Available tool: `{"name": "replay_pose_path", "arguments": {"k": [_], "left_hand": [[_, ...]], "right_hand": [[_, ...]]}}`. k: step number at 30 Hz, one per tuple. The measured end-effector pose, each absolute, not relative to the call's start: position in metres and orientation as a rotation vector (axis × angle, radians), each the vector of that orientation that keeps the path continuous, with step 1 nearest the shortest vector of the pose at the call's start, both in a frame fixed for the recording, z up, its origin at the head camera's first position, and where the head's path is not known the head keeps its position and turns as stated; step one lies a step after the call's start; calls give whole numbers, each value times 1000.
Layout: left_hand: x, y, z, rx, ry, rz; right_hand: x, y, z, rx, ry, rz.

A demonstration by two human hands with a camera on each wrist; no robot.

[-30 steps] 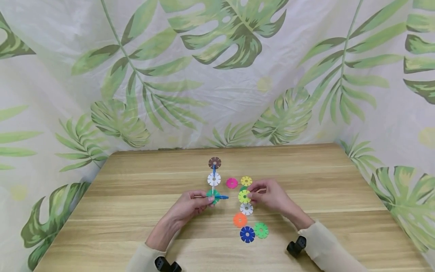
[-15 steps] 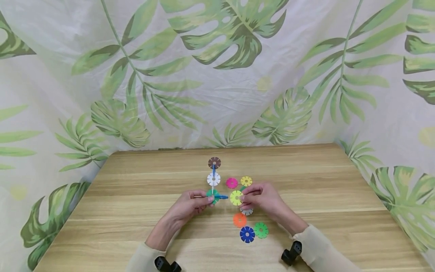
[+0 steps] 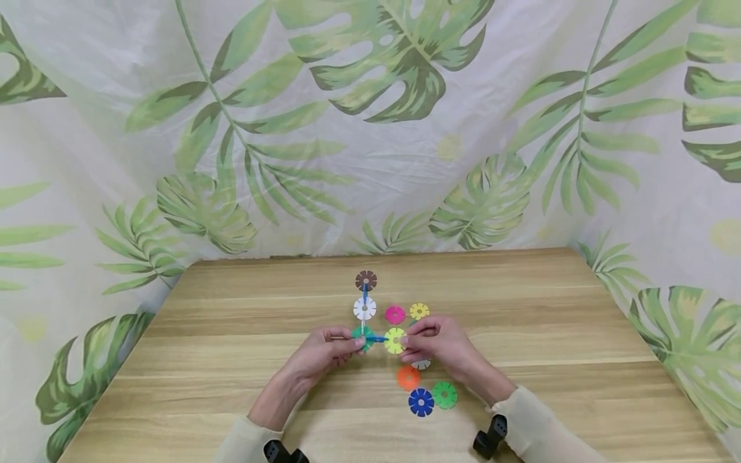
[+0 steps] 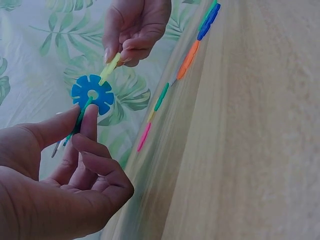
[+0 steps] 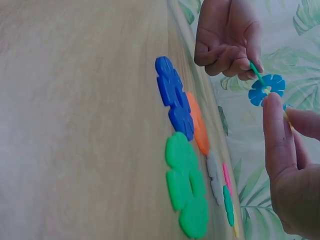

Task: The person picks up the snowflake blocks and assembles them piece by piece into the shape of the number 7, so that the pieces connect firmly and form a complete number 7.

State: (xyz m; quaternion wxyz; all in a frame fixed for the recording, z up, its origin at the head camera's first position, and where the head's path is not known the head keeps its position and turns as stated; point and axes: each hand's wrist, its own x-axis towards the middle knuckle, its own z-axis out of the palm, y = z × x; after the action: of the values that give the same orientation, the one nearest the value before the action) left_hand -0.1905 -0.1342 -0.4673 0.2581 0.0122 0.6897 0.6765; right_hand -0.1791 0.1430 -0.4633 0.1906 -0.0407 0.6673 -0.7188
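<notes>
My left hand (image 3: 331, 347) pinches a green notched disc (image 3: 363, 337) between thumb and fingers. That disc belongs to a joined chain running away from me: a white disc (image 3: 365, 308), a blue disc on edge (image 3: 365, 293) and a brown disc (image 3: 366, 280). Slotted upright into the green disc's right side is another blue disc (image 4: 92, 94). My right hand (image 3: 438, 347) pinches a yellow disc (image 3: 395, 341), its edge right at the blue disc's rim. Both hands hold these pieces above the table.
Loose discs lie on the wooden table (image 3: 231, 386) near my right hand: pink (image 3: 395, 314), another yellow (image 3: 419, 311), orange (image 3: 408, 378), dark blue (image 3: 420, 402) and light green (image 3: 444, 395). A grey-white disc (image 3: 421, 364) and a darker green one (image 5: 228, 205) are partly covered by that hand in the head view.
My right hand has moved left with the yellow disc, from over the loose discs to the blue disc's edge. The left hand keeps its grip and stays in place.
</notes>
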Motion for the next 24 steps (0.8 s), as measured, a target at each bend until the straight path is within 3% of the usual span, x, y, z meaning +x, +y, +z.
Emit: {"name": "replay_pose_path", "arguments": {"k": [24], "left_hand": [[-189, -135, -467, 43, 1857, 1837]], "right_hand": [[-179, 132, -467, -17, 1890, -2004]]}}
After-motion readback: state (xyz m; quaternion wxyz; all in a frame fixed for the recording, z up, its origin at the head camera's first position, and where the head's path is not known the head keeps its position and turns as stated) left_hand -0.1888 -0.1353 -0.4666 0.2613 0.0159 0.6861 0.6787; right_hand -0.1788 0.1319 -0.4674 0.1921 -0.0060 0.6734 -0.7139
